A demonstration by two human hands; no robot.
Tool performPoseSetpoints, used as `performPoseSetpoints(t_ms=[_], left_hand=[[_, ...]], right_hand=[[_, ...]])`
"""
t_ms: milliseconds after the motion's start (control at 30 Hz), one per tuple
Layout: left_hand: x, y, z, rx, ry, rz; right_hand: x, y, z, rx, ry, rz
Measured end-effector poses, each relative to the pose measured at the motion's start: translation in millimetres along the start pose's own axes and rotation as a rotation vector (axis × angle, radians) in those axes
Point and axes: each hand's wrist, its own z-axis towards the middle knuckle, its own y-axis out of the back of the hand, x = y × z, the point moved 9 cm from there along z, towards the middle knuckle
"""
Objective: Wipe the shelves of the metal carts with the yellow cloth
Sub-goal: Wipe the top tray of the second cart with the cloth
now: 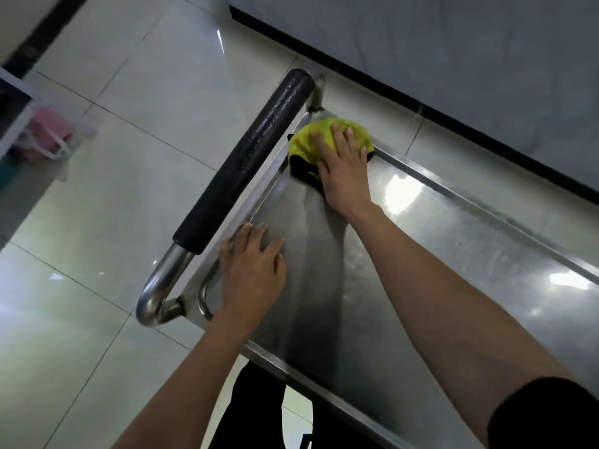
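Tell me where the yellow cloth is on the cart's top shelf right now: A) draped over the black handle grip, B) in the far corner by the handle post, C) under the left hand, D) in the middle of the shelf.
B: the right hand presses the yellow cloth flat into the far corner of the top shelf, beside the handle post.

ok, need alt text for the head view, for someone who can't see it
A person's right hand presses a bunched yellow cloth flat into the far corner of a steel cart shelf, while the left hand rests flat on the shelf near the black padded push handle. The cart stands on a glossy tiled floor beside a pale wall.
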Motion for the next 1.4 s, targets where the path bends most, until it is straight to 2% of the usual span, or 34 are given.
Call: performPoseSetpoints(t_ms=[300, 467, 533, 733, 933, 1100, 1233, 1400], left_hand=[[-2.3, 1.2, 3.7, -0.15, 0.026, -0.099], [1.9, -12.2, -5.5, -0.064, 0.041, -0.048], [7.9, -13.0, -16.9, -0.083, 0.073, -0.027], [42.0, -11.0, -80.5, -0.257, 0.152, -0.106], [93.2, -29.4, -169.4, -0.495, 0.235, -0.122], [119.6, -54.6, -223.4, -0.532, 0.275, -0.183], [135.7, -74.1, -261.6, -0.559, 0.371, -0.261], [137.9, -83.9, -281.8, -0.61, 0.308, -0.311]], right_hand=[[3.6, -0.9, 16.0, -0.005, 0.089, 0.005], [22.8, -8.3, -8.3, 0.046, 0.167, 0.044], [36.1, -13.8, -20.7, 0.062, 0.188, 0.037], [77.1, -31.1, -66.2, 0.099, 0.254, 0.033], [133.5, -53.3, -130.8, 0.133, 0.344, 0.003], [170.2, -71.1, -186.7, 0.143, 0.372, -0.034], [183.5, -77.2, -204.0, 0.128, 0.381, -0.052], [190.4, -79.5, -207.5, 0.118, 0.382, -0.064]])
